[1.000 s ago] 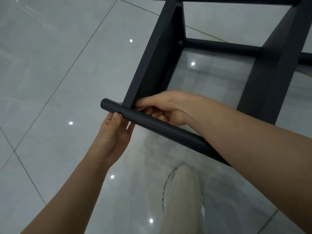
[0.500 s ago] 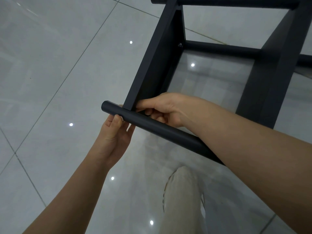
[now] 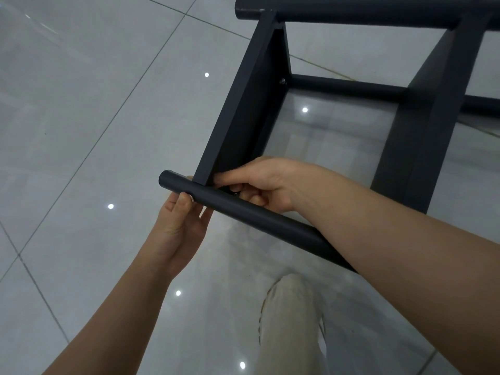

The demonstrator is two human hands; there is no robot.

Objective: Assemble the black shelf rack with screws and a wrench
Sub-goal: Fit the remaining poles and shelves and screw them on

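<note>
The black shelf rack (image 3: 243,109) stands on the tiled floor, built of flat crossbars and round tubes. Its near round tube (image 3: 243,209) runs from centre left down to the right. My left hand (image 3: 181,223) grips this tube from below near its left end, thumb on top. My right hand (image 3: 259,185) reaches behind the tube at the joint with the left crossbar, fingers curled and pinching a small metal screw (image 3: 234,192) that is mostly hidden. Another screw (image 3: 282,81) sits at the crossbar's far joint. No wrench is in view.
A second flat crossbar (image 3: 422,125) stands at the right, joined to the far tubes (image 3: 351,12). My leg in light trousers (image 3: 292,326) is below the rack. Glossy grey floor tiles (image 3: 94,117) spread to the left.
The view has shifted slightly, so the rack sits a little lower in the frame. Both hands stay at the near tube's joint, and my right fingers have shifted slightly there.
</note>
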